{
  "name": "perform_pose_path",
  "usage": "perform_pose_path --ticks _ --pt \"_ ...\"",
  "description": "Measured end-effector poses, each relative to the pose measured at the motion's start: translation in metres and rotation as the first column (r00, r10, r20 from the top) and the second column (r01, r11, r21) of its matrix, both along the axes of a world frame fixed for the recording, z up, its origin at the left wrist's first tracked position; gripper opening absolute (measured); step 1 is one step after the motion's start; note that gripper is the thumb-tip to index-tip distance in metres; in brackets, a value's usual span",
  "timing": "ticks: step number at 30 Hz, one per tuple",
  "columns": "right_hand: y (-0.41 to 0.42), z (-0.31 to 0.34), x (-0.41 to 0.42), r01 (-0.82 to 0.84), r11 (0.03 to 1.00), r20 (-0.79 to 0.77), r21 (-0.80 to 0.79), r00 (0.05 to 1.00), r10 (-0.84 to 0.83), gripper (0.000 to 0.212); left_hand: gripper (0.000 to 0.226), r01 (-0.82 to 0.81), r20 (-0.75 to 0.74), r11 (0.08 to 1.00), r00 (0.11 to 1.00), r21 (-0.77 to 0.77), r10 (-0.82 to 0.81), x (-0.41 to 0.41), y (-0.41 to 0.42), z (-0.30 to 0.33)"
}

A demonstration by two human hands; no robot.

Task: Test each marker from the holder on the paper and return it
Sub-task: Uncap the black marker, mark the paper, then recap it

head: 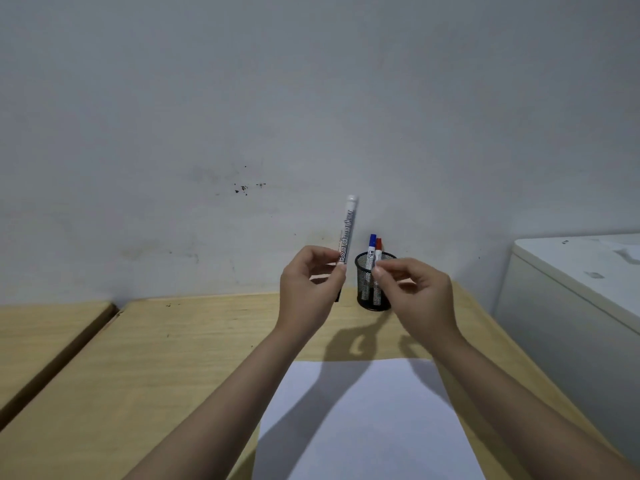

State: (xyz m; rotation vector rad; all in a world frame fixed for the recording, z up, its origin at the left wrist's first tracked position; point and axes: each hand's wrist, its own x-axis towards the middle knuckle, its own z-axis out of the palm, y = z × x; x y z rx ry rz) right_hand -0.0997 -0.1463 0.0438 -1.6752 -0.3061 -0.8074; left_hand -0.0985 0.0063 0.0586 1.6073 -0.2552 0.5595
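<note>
The left hand [308, 292] is gripping a white marker [347, 233] upright. The right hand [412, 292] is reaching in, pinching nothing. It should be pulling the cap straight off over the paper [363, 420].

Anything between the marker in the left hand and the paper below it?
Nothing visible. The left hand holds the marker upright above the desk, and the paper lies bare nearer the person. The holder stands behind, off that path.
</note>
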Motion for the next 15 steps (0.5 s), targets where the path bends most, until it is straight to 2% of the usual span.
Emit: perform_pose_path --ticks 2,4,6,8,11,15 --pt "0.038 0.004 -0.037 -0.099 0.990 -0.074 0.104 0.992 0.107 0.008 0.015 -0.070 0.044 0.988 0.997 0.138 0.065 -0.051 0.032 -0.003" --pt "0.049 0.005 -0.038 -0.156 0.975 -0.132 0.158 0.975 0.178 0.006 0.011 -0.067 0.131 0.970 0.991 0.233 0.037 -0.058 0.036 -0.008" --pt "0.055 0.009 -0.036 -0.146 0.976 -0.179 0.164 0.968 0.175 0.017 0.009 -0.077 0.167 0.957 0.986 0.281 0.031 -0.057 0.037 -0.011" --pt "0.054 0.009 -0.034 -0.126 0.974 -0.184 0.186 0.970 0.161 0.026 0.013 -0.090 0.154 0.957 0.987 0.276 0.048 -0.059 0.035 -0.012" --pt "0.050 0.008 -0.035 -0.077 0.963 -0.201 0.259 0.971 0.132 0.032 0.024 -0.108 0.053 0.963 0.994 0.245 0.098 -0.061 0.037 -0.020" --pt "0.047 0.006 -0.035 -0.055 0.952 -0.256 0.303 0.957 0.137 0.031 0.015 -0.101 0.008 0.971 0.995 0.219 0.101 -0.063 0.038 -0.026"
